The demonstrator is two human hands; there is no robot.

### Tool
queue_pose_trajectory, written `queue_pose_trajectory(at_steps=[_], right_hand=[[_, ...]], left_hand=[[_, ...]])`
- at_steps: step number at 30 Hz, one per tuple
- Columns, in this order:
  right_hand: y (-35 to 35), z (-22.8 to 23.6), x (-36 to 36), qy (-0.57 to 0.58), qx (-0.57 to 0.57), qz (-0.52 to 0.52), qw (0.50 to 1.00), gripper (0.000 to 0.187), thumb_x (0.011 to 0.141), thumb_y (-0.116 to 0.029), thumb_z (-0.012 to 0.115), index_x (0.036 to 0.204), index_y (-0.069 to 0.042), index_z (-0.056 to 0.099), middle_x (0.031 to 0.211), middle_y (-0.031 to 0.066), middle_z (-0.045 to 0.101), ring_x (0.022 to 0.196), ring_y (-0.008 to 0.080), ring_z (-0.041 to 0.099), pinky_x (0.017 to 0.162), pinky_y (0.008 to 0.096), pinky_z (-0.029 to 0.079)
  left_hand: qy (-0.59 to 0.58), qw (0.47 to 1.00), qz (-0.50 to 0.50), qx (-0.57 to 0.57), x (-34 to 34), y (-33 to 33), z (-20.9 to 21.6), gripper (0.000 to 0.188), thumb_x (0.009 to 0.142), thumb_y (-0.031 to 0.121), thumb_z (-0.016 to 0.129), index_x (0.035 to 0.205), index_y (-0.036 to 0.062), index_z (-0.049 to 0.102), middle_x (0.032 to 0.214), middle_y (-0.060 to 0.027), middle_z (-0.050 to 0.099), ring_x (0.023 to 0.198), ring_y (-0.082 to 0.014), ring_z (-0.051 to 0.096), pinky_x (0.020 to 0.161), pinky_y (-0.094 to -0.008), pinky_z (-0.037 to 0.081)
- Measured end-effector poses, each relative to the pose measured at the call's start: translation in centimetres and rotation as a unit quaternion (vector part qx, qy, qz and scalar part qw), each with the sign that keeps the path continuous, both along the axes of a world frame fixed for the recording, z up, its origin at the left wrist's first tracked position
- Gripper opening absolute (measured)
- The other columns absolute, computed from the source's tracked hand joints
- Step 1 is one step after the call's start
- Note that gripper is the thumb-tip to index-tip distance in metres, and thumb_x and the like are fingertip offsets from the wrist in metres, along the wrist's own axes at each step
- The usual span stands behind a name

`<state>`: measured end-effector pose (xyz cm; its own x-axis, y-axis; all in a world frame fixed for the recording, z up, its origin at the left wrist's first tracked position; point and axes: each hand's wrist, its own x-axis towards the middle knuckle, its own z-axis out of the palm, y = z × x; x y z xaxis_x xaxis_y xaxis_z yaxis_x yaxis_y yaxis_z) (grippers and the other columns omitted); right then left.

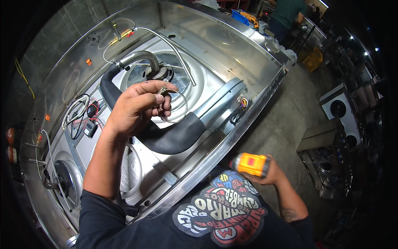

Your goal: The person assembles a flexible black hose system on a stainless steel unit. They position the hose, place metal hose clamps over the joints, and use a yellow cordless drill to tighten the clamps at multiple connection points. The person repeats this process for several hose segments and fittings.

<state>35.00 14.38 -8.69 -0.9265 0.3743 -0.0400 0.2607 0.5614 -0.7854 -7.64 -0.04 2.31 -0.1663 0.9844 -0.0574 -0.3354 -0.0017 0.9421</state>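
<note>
Over the open metal cabinet (248, 45), my left hand (141, 103) pinches a hose clamp (185, 108), a thin ribbed metal band bent in a loop. Just below that hand runs a black rubber hose (178, 137), its right end fitted on a grey metal blower housing (219, 97). The hose's other end joins a bent metal pipe (143, 55) with a clamp around it. Off to the right, outside the cabinet's near edge, my right hand (269, 172) grips a yellow and black cordless drill (251, 164). The drill's front end is hard to make out.
Round burner bowls (199, 79) lie inside the cabinet, with wires and small black boxes (89, 124) at the left. A thin metal tube (174, 50) crosses the far part. Metal equipment (327, 162) stands on the floor at right. Another person (286, 16) is at the far right.
</note>
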Motion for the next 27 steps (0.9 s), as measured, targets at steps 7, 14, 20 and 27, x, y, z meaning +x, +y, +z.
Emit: queue_pose_trajectory(at_steps=[7,14,20,27], right_hand=[[0.5,-6.9,-6.9,-0.082,-0.049,0.044,0.994,0.068,0.076,-0.035,0.086,0.133,-0.006,0.064,0.114,0.0254,0.074,0.105,0.0393,0.073,0.093,0.0429,0.058],[-1.1,-9.0,-14.1,-0.123,-0.011,0.135,0.983,0.065,0.08,-0.039,0.08,0.136,-0.01,0.064,0.129,0.0212,0.07,0.122,0.0408,0.065,0.107,0.0442,0.053],[0.6,-6.9,-12.1,-0.174,0.021,0.141,0.974,0.056,0.088,-0.041,0.076,0.134,-0.009,0.068,0.131,0.0186,0.07,0.125,0.036,0.065,0.11,0.0451,0.051],[0.2,-6.9,-9.9,-0.108,0.082,0.125,0.983,0.059,0.091,-0.044,0.077,0.138,-0.01,0.065,0.125,0.0193,0.073,0.115,0.0374,0.071,0.099,0.0438,0.058]], left_hand=[[0.214,0.977,0.022,0.002,1.0,-0.5,0.6,0.036,0.102,0.006,0.069,0.136,-0.0014,0.06,0.108,-0.0103,0.074,0.094,-0.0138,0.07,0.085,-0.0317,0.058],[0.381,0.923,0.062,0.003,1.4,-0.8,2.3,0.024,0.094,0.003,0.077,0.117,-0.0039,0.071,0.104,-0.0068,0.075,0.096,-0.0126,0.071,0.088,-0.0292,0.058],[0.247,0.967,0.03,0.049,1.5,-2.6,3.4,0.028,0.091,0.008,0.083,0.115,-0.002,0.073,0.099,-0.0031,0.074,0.091,-0.0084,0.067,0.081,-0.026,0.055],[0.333,0.933,0.105,0.089,1.0,-0.7,0.7,0.024,0.095,0.011,0.078,0.114,-0.002,0.071,0.097,-0.006,0.075,0.088,-0.0142,0.07,0.078,-0.0312,0.056]])
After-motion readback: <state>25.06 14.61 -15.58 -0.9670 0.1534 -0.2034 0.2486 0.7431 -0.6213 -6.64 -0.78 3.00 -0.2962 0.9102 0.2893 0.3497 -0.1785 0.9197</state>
